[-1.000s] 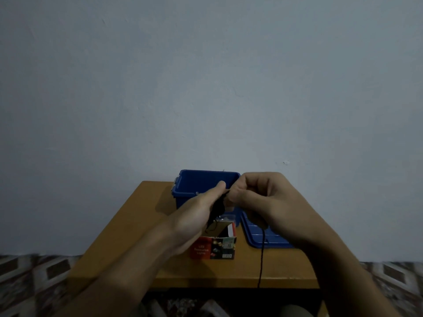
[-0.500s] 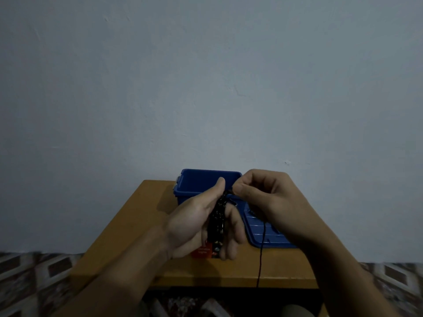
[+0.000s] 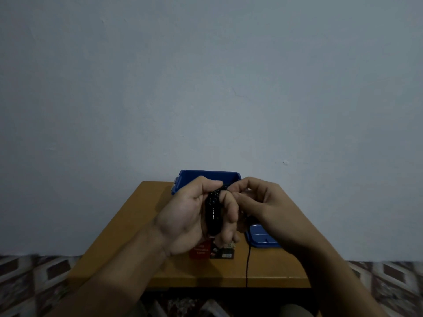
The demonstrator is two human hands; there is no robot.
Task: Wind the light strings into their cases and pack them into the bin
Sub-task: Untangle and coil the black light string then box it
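My left hand (image 3: 190,216) is held palm-up above the table, fingers curled round a black wound coil of light string (image 3: 212,213). My right hand (image 3: 261,202) pinches the string at the coil's top end, close to my left thumb. A loose black strand (image 3: 247,264) hangs from my right hand down over the table's front edge. Beneath my left hand a red and dark cardboard case (image 3: 211,251) stands on the table, mostly hidden. The blue bin (image 3: 206,176) stands at the table's back behind my hands.
The wooden table (image 3: 128,239) stands against a pale wall. A blue lid (image 3: 261,236) lies flat to the right of the case, partly under my right wrist. Patterned floor shows on both sides of the table.
My left hand has turned palm-up and come nearer, covering the case. The black coil in it now shows fully. My right hand stays at the coil's top.
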